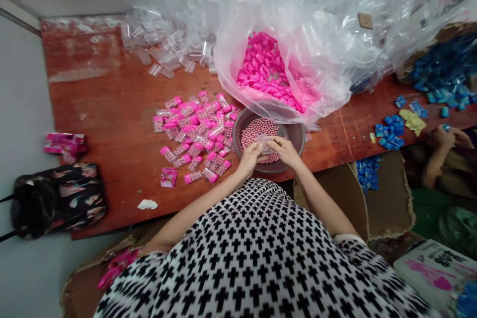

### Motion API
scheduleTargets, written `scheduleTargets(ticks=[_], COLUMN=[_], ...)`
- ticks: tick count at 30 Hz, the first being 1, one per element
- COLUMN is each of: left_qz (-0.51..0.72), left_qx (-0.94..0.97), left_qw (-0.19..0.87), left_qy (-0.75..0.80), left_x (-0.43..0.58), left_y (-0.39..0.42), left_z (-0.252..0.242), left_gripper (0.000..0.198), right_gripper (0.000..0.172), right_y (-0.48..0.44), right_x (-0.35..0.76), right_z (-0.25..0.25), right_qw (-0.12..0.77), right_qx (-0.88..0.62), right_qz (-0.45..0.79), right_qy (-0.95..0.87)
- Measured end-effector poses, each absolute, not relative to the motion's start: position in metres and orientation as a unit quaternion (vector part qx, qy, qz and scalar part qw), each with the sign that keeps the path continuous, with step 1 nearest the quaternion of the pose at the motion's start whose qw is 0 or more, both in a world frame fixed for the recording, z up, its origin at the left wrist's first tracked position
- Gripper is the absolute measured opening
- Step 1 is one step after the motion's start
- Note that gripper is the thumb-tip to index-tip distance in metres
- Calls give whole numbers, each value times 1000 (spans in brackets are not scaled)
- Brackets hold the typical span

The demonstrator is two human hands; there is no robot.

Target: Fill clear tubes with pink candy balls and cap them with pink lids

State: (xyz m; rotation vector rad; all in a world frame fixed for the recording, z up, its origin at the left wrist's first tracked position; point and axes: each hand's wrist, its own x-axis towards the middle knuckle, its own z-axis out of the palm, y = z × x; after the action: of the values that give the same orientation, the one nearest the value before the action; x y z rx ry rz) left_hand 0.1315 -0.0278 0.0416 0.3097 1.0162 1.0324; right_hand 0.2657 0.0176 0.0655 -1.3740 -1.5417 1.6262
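My left hand (250, 156) and my right hand (283, 149) meet over a round metal bowl (295, 133) full of small pink beads (256, 129). Both hands pinch a small clear plastic bag (266, 143) between them, fingers closed on it. Left of the bowl lies a heap of filled little bags with pink caps (197, 134) on the red-brown table (112, 104). Behind the bowl a big clear plastic sack (316, 74) holds many pink caps (266, 72).
Empty clear bags (167, 49) are piled at the table's back. A dark floral bag (59, 198) and pink packets (64, 142) sit at the left. At the right, another person's hands (445, 139) work among blue pieces (390, 129). Cardboard boxes (387, 198) stand below the table edge.
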Motion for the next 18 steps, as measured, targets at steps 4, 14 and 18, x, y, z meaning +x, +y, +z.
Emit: scheduleTargets(ticks=[4,14,18], left_qz=[447,450,416], left_qx=[182,351,347], left_qw=[744,608,605], left_qy=[463,552,583], left_x=[128,121,115], left_y=[-26,-26,-25], left_z=[36,33,25], left_gripper=[39,51,41], right_gripper=[39,28,34], right_y=[30,42,34], right_x=[273,266,260], right_z=[59,52,49], right_qw=[248,202,171], right_qx=[-459,-477,-473], right_qz=[633,496,421], right_qy=[-572,-697,-755])
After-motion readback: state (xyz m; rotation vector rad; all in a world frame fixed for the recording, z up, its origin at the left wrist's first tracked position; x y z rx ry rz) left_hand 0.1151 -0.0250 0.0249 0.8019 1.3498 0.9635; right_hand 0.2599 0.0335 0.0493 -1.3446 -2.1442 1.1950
